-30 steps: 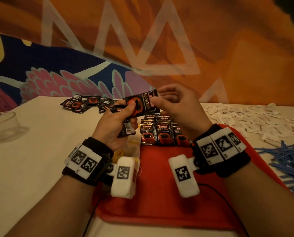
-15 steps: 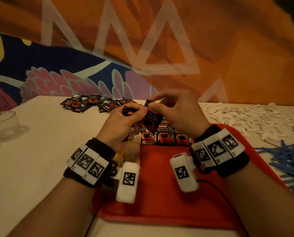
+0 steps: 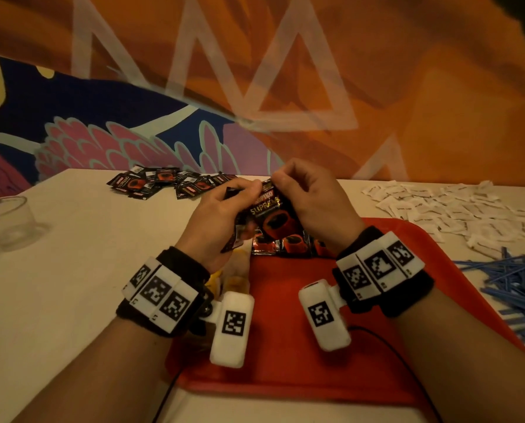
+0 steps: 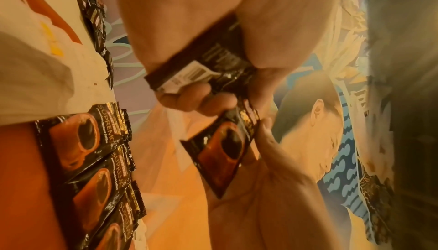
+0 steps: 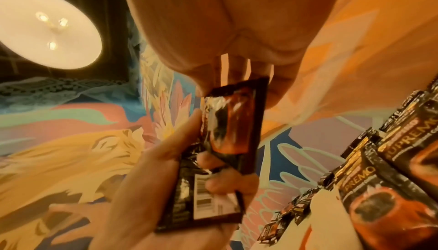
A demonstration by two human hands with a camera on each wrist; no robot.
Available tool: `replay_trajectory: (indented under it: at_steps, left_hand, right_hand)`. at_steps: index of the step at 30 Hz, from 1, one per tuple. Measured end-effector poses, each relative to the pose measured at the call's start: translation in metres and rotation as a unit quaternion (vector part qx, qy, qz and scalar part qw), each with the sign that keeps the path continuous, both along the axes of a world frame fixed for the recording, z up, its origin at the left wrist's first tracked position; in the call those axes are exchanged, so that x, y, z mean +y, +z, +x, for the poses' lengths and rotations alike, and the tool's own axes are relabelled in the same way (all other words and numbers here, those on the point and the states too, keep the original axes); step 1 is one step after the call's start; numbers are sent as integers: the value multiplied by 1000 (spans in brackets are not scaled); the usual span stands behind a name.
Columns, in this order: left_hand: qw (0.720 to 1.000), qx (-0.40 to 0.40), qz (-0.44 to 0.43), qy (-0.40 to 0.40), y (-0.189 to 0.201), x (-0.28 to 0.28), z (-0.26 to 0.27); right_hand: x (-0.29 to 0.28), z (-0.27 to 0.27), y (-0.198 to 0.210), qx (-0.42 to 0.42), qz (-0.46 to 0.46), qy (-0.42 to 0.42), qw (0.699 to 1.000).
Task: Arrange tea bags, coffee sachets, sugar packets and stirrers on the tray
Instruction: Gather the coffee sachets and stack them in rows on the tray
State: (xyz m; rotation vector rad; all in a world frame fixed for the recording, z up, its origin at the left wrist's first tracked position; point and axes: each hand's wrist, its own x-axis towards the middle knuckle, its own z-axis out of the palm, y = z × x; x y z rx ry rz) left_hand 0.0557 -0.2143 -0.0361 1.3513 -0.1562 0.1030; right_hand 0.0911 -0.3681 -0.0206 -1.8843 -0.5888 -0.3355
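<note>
Coffee sachet (image 3: 270, 213) pinched at its top edge between both hands, above the tray's (image 3: 285, 315) sachet row (image 3: 285, 244).

Right hand (image 3: 311, 196) pinches the top; the sachet hangs lengthwise below its fingertips, straight over the row. Left hand (image 3: 221, 215) grips spare sachets (image 4: 201, 66), whose barcoded backs show only in the wrist views.

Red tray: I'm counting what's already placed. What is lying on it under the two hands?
On the red tray, a row of coffee sachets lies at its far end. The hands and the held sachet cover part of it, so no full count.
</note>
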Motion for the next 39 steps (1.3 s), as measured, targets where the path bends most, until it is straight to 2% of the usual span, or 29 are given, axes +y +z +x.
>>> replay_trajectory:
  at_steps: [3,6,10,13,17,21,25,31,35,39]
  left_hand:
    - [998,-1,-35,58,2,1,1]
    - [992,19,-99,79,6,0,2]
    - [995,25,-93,33,3,2,2]
    - [998,27,-60,20,3,6,0]
    - [994,32,-12,105,-2,16,8]
    - [983,50,-122,123,-6,31,20]
    - [978,70,-156,123,-8,37,25]
    - [975,72,-171,123,-10,37,28]
    - [975,74,-178,113,-11,37,29]
    - [975,76,-182,104,-10,36,28]
  right_hand:
    - [1,-3,-2,-5,-14,24,1000]
    - [-3,-7,-3,-27,-89,14,996]
    - [-8,-11,-3,3,-112,11,994]
    - [-8,-14,-5,43,-122,6,992]
    - [-16,-6,2,105,-136,-45,984]
    - [-21,10,-8,200,-204,-91,954]
    - [-15,11,-25,294,-232,-90,923]
    - [3,13,-27,322,-232,-83,914]
    - [10,16,-26,291,-299,-95,904]
    - [12,18,-27,278,-310,-119,901]
